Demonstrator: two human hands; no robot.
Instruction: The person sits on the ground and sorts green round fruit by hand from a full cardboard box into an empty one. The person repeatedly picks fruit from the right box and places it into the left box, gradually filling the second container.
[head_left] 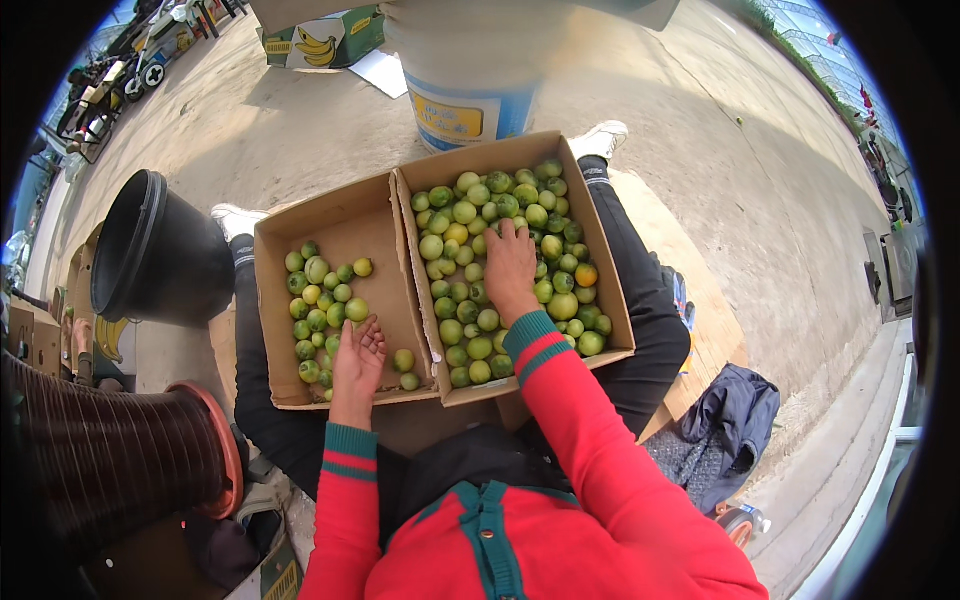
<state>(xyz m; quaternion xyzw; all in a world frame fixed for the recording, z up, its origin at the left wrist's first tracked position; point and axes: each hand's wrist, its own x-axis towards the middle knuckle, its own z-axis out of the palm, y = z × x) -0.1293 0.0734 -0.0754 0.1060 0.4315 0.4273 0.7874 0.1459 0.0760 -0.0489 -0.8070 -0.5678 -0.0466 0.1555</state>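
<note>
Two open cardboard boxes stand side by side between my legs. The left box holds a loose group of small green tomatoes, mostly along its left side. Many more green tomatoes, a few turning yellow or orange, fill the right box. Over the left box's near part is my left hand, palm partly up, fingers apart and nothing visible in them. My right hand reaches in among the right box's tomatoes. Its fingers are bent down and bunched; whatever lies under the fingertips is hidden.
A black bucket lies tilted at the left, with a brown ribbed container nearer me. Beyond the boxes stands a white tub; a banana carton sits behind it. A dark jacket lies at the right by a wooden board.
</note>
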